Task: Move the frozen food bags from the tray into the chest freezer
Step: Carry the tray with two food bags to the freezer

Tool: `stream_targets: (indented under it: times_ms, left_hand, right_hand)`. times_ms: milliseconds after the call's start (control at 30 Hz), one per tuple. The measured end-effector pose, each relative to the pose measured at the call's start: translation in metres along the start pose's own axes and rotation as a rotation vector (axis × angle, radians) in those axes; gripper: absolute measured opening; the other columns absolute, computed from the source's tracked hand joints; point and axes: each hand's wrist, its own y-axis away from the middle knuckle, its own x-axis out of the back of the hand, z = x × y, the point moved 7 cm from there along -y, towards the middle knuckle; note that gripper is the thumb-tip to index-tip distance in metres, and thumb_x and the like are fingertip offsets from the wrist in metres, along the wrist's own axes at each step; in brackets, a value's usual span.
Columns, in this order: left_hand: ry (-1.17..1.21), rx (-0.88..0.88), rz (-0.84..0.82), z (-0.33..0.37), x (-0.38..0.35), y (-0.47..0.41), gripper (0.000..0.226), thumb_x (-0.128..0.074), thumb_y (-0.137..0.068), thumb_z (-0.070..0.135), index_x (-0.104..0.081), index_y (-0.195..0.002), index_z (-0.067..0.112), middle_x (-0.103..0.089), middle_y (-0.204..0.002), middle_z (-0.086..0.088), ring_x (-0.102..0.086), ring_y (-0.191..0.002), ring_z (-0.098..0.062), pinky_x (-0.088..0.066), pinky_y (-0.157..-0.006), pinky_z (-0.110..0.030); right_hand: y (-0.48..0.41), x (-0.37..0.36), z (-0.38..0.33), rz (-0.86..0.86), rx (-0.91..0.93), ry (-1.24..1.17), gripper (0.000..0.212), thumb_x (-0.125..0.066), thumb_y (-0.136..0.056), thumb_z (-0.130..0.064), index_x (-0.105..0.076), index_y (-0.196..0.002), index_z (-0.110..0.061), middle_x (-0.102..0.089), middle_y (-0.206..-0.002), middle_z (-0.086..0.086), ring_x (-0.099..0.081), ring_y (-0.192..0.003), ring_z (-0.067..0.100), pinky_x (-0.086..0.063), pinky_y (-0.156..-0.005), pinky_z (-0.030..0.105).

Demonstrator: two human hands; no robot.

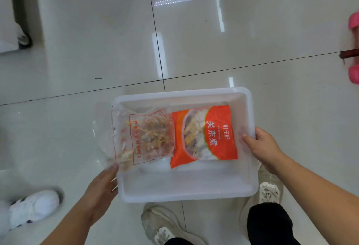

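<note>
I carry a translucent white plastic tray (pixel 186 188) above the tiled floor. My left hand (pixel 103 186) grips its left rim and my right hand (pixel 264 147) grips its right rim. Inside lie two frozen food bags side by side. On the right is an orange bag (pixel 206 134) with white printed characters. To its left, a clear bag of skewers (pixel 141 137) with red print overhangs the tray's left edge. No chest freezer is in view.
Glossy white floor tiles (pixel 97 50) fill the view. My own shoes (pixel 165 225) are below the tray. Another person's white shoe (pixel 33 207) is at the lower left. A pink object (pixel 354 46) sits at the right edge, and a white unit on a caster (pixel 23 38) at the upper left.
</note>
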Motion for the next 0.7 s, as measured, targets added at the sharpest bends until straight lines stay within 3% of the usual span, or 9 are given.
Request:
stream_targets:
  times_ms: [100, 200, 267, 433, 567, 700]
  left_hand:
    - [-0.129, -0.065, 0.061, 0.002, -0.01, 0.001, 0.047, -0.076, -0.077, 0.035, -0.068, -0.119, 0.017, -0.073, -0.12, -0.008, -0.069, -0.11, -0.025, -0.05, -0.096, -0.043]
    - [-0.263, -0.138, 0.27, 0.022, -0.012, -0.006, 0.053, -0.082, -0.069, 0.047, -0.065, -0.107, 0.015, -0.073, -0.109, -0.008, -0.07, -0.102, -0.027, -0.056, -0.089, -0.047]
    - [-0.266, -0.165, 0.345, 0.035, -0.016, -0.013, 0.055, -0.08, -0.069, 0.051, -0.064, -0.105, 0.013, -0.072, -0.106, -0.011, -0.07, -0.098, -0.03, -0.057, -0.088, -0.051]
    - [-0.186, -0.286, 0.365, 0.073, -0.034, -0.005, 0.034, -0.08, -0.075, 0.039, -0.071, -0.093, 0.012, -0.078, -0.089, -0.006, -0.075, -0.085, -0.025, -0.058, -0.066, -0.032]
    - [-0.216, -0.352, 0.365, 0.134, -0.063, 0.049, 0.037, -0.08, -0.076, 0.038, -0.064, -0.081, 0.005, -0.07, -0.077, -0.009, -0.067, -0.071, -0.026, -0.054, -0.06, -0.034]
    - [-0.268, -0.389, 0.358, 0.223, -0.092, 0.141, 0.044, -0.08, -0.076, 0.042, -0.069, -0.086, 0.0, -0.067, -0.072, -0.005, -0.063, -0.067, -0.024, -0.048, -0.062, -0.036]
  right_hand:
    - [0.0, -0.002, -0.001, -0.015, 0.001, -0.041, 0.018, -0.064, -0.091, -0.017, -0.067, -0.108, -0.019, -0.074, -0.101, 0.006, -0.072, -0.089, 0.026, -0.06, -0.078, 0.043]
    - [0.002, -0.002, -0.008, 0.006, 0.034, -0.062, 0.018, -0.064, -0.091, -0.015, -0.066, -0.107, -0.024, -0.073, -0.099, 0.002, -0.071, -0.083, 0.019, -0.057, -0.069, 0.032]
    - [0.001, 0.001, -0.011, 0.044, 0.043, -0.066, 0.018, -0.063, -0.092, -0.014, -0.065, -0.108, -0.022, -0.073, -0.099, 0.004, -0.07, -0.082, 0.021, -0.057, -0.072, 0.035]
    - [0.012, 0.034, -0.034, 0.08, 0.055, -0.118, 0.017, -0.062, -0.093, -0.016, -0.067, -0.108, -0.022, -0.073, -0.099, 0.007, -0.071, -0.082, 0.024, -0.058, -0.071, 0.036]
    - [0.053, 0.089, -0.087, 0.111, 0.071, -0.126, 0.014, -0.064, -0.093, -0.019, -0.069, -0.106, -0.017, -0.075, -0.099, 0.006, -0.073, -0.089, 0.027, -0.06, -0.075, 0.041]
    - [0.129, 0.174, -0.178, 0.153, 0.116, -0.091, 0.01, -0.063, -0.093, -0.017, -0.072, -0.096, -0.016, -0.079, -0.087, 0.004, -0.075, -0.081, 0.026, -0.061, -0.073, 0.048]
